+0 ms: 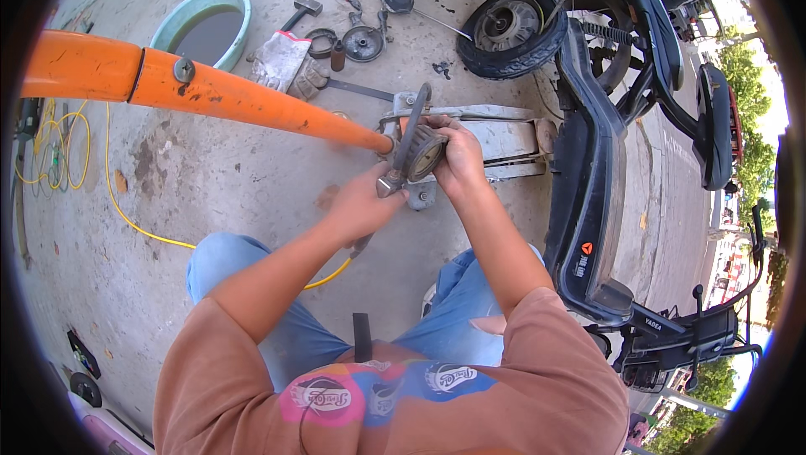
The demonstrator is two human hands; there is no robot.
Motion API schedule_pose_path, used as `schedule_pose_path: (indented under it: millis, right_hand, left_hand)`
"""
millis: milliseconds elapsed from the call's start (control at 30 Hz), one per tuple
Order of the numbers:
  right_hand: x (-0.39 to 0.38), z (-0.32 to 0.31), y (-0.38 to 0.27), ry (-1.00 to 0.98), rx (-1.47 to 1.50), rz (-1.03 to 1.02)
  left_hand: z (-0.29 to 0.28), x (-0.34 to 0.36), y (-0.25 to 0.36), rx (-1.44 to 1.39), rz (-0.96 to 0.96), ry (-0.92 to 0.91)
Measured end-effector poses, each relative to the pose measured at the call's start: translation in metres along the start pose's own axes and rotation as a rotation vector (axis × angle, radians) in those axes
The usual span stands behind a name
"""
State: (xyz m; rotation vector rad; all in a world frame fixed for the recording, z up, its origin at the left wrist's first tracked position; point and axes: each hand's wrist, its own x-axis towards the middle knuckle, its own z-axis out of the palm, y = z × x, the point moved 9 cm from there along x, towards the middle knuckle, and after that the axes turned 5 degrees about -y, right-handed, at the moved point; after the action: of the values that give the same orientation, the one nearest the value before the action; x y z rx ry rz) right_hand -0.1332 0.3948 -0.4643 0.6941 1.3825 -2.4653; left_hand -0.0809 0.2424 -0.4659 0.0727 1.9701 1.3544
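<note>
Gauge (429,158), round and worn, with a yellowish dial facing right and a thick, dark, ribbed rim; dark curved tube (417,111) arching above it, silver metal fitting (389,184) below. Held up over the concrete floor (285,186), near the grey floor jack (495,141) and the lower end of the orange bar (252,108). Fingers of the right hand (460,157) curled closed on the rim; fingers of the left hand (365,205) wrapped about the fitting, with yellow hose (332,275) trailing below.
</note>
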Motion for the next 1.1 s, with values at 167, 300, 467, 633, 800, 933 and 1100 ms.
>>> schedule_pose_path:
  millis: [167, 300, 467, 633, 800, 933, 1100]
  right_hand:
    - [-0.0003, 0.0003, -0.0003, 0.01, -0.007, -0.002]
    - [0.0031, -0.003, 0.0015, 0.016, 0.003, -0.012]
    - [0.0005, 0.001, 0.0, 0.018, -0.012, 0.001]
    - [0.0022, -0.0002, 0.0007, 0.011, -0.002, -0.005]
    - [0.0045, -0.0014, 0.0028, 0.006, 0.013, 0.002]
    - [0.0051, -0.0018, 0.003, -0.001, 0.022, 0.002]
    - [0.0043, -0.0006, 0.0018, 0.003, 0.008, 0.0]
  left_hand:
    - [-0.0009, -0.0013, 0.0027, -0.006, -0.015, -0.01]
    - [-0.0016, -0.0003, 0.0021, 0.001, 0.011, 0.012]
    - [-0.0004, 0.0005, 0.0019, -0.029, 0.024, -0.003]
    - [0.0005, 0.0013, 0.0014, -0.037, 0.007, -0.015]
    - [0.0019, 0.0052, -0.0045, -0.037, 0.034, 0.006]
    - [0.0018, 0.0043, -0.0042, -0.036, 0.015, -0.005]
    - [0.0001, 0.0021, 0.0001, -0.032, 0.02, -0.004]
